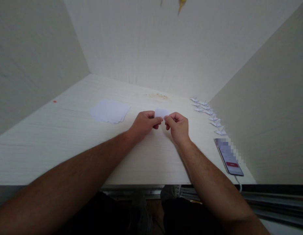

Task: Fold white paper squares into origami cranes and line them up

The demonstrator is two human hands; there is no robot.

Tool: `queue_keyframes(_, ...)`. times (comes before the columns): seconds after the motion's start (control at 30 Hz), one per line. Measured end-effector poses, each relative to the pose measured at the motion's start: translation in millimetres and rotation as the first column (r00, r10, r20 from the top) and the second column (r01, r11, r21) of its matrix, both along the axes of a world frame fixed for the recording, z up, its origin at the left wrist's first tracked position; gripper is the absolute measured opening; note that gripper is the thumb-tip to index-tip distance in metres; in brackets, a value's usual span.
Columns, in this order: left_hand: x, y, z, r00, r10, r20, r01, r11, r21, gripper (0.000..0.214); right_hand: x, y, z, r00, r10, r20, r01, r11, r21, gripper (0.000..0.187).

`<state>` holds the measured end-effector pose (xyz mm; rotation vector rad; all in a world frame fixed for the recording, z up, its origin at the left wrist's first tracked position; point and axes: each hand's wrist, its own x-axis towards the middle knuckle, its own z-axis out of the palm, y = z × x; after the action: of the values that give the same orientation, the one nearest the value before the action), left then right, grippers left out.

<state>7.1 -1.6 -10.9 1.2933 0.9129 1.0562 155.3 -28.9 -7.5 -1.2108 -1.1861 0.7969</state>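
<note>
A small piece of white paper [161,113] is held up between my two hands, just above the table. My left hand [146,120] pinches its left and lower edge between thumb and fingers. At the lower right corner, my right hand [177,124] grips the same paper with thumb and forefinger. The paper looks folded small, though the folds themselves are too faint to make out. To the left of my hands lies a loose, fanned stack of white paper sheets [109,110].
Several folded white paper cranes [211,118] stand in rows along the right wall. Nearer me, a phone [229,157] with a charging cable [239,183] lies by the table's right edge. Walls enclose the white table [75,130] on three sides. A small orange-red spot [55,101] is at left.
</note>
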Motion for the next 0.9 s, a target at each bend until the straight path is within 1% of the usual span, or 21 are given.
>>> queue_keyframes(0.1,0,-2,3.0,0.999,0.052,-0.012,-0.052,0.998,0.023,0.022,-1,0,0.6,0.999,0.006,0.038,-0.004,0.999,-0.035,0.024)
queue_keyframes(0.17,-1,-3,5.9,0.998,0.07,0.004,-0.07,0.997,0.017,0.019,-2,0,0.0,0.996,0.032,0.079,-0.027,0.997,-0.072,0.021)
queue_keyframes(0.27,-1,-3,9.4,0.998,0.067,0.015,-0.067,0.998,0.003,0.016,-3,-1,-1.1,0.987,0.095,0.133,-0.079,0.99,-0.121,0.016)
queue_keyframes(0.37,0,-2,8.6,0.998,0.062,-0.001,-0.062,0.998,0.007,0.016,-1,0,-2.1,0.981,0.133,0.142,-0.114,0.984,-0.135,0.017)
queue_keyframes(0.4,1,-1,7.4,0.998,0.067,0.018,-0.067,0.998,0.001,0.017,-1,0,-2.6,0.982,0.139,0.128,-0.122,0.983,-0.134,0.018)
queue_keyframes(0.5,2,2,3.9,0.985,0.099,0.142,-0.093,0.994,-0.049,0.022,0,1,-4.1,0.986,0.15,0.078,-0.138,0.98,-0.147,0.02)
queue_keyframes(0.53,1,2,3.8,0.983,0.105,0.151,-0.098,0.994,-0.051,0.022,0,1,-4.4,0.985,0.153,0.081,-0.14,0.979,-0.151,0.019)
queue_keyframes(0.6,0,2,5.6,0.991,0.1,0.086,-0.099,0.995,-0.016,0.02,-1,1,-4.6,0.98,0.155,0.122,-0.137,0.98,-0.147,0.016)
queue_keyframes(0.67,-3,2,9.1,0.996,0.083,-0.044,-0.081,0.996,0.033,0.017,-1,0,-4.5,0.974,0.15,0.17,-0.129,0.983,-0.13,0.013)
queue_keyframes(0.73,-5,1,12.2,0.988,0.06,-0.14,-0.054,0.997,0.049,0.014,0,0,-4.7,0.967,0.161,0.197,-0.138,0.983,-0.122,0.015)
queue_keyframes(0.8,-7,1,13.4,0.987,0.04,-0.157,-0.034,0.999,0.042,0.014,1,0,-5.4,0.963,0.176,0.203,-0.153,0.98,-0.124,0.018)
queue_keyframes(0.9,-6,1,12.1,0.993,0.04,-0.112,-0.035,0.998,0.047,0.017,2,1,-7.6,0.966,0.169,0.197,-0.146,0.981,-0.125,0.022)
